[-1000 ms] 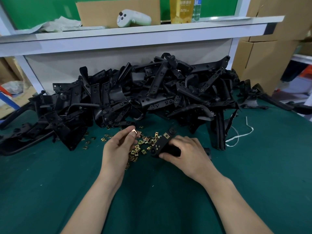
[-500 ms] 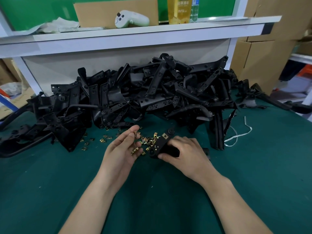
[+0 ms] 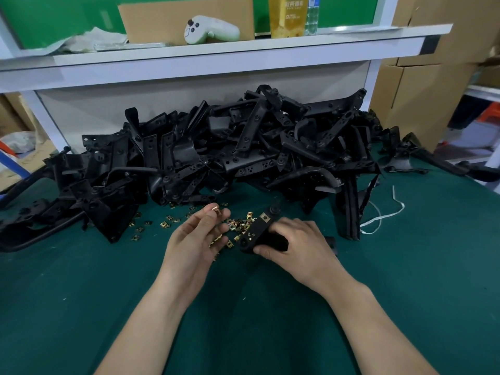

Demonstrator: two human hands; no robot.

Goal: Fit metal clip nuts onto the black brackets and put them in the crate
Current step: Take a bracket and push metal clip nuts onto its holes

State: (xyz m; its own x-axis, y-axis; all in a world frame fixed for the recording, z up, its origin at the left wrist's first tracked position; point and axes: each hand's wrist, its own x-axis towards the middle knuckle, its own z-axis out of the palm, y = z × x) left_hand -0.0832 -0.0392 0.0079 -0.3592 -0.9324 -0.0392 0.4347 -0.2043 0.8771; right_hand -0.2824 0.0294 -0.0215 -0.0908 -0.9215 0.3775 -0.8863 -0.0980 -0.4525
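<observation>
Left hand (image 3: pixel 194 239) pinches a clip nut (image 3: pixel 215 209), seemingly edge-on; right hand (image 3: pixel 297 246) beside it grips the bracket (image 3: pixel 257 231). Pushed on skewed, the nut could spring away.

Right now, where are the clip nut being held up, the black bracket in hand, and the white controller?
clip nut (image 3: pixel 215 209): head view, its shiny upper end.
black bracket (image 3: pixel 256 230): head view, its flat top face.
white controller (image 3: pixel 216 30): head view, middle of its body.

Green felt surface (image 3: pixel 405 266): heap of black metal brackets (image 3: pixel 243 158), scattered brass-coloured clip nuts (image 3: pixel 166 224). Left grip (image 3: pixel 194 239) pinched one brass clip nut (image 3: pixel 215 209); right grip (image 3: pixel 297 244) held a flat black bracket (image 3: pixel 257 232).
</observation>
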